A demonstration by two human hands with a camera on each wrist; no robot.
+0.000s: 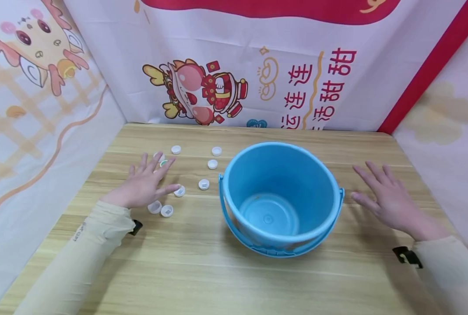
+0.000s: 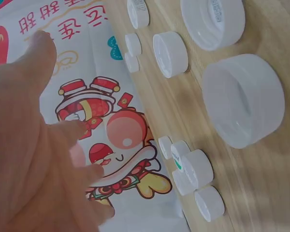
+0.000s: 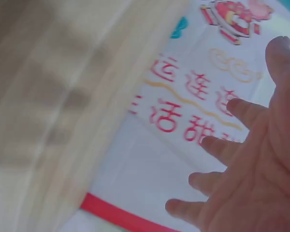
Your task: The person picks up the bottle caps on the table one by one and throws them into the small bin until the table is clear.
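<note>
My left grip (image 1: 142,186) has its fingers apart, clasping nothing, over a cluster of caps (image 1: 204,184) on the left of the counter (image 1: 178,271) — whether it touches any, I cannot tell. Dropped carelessly, it could scatter them, since they look small, light and close together. Other caps sit near the bucket (image 1: 285,175), so a slide of it leftward might shove them. Its handle (image 1: 275,252) hangs on my side and could snag a sleeve (image 1: 103,232). My right grip (image 1: 387,199), fingers spread and empty, is right of the bucket — a sideways swing might knock it.
</note>
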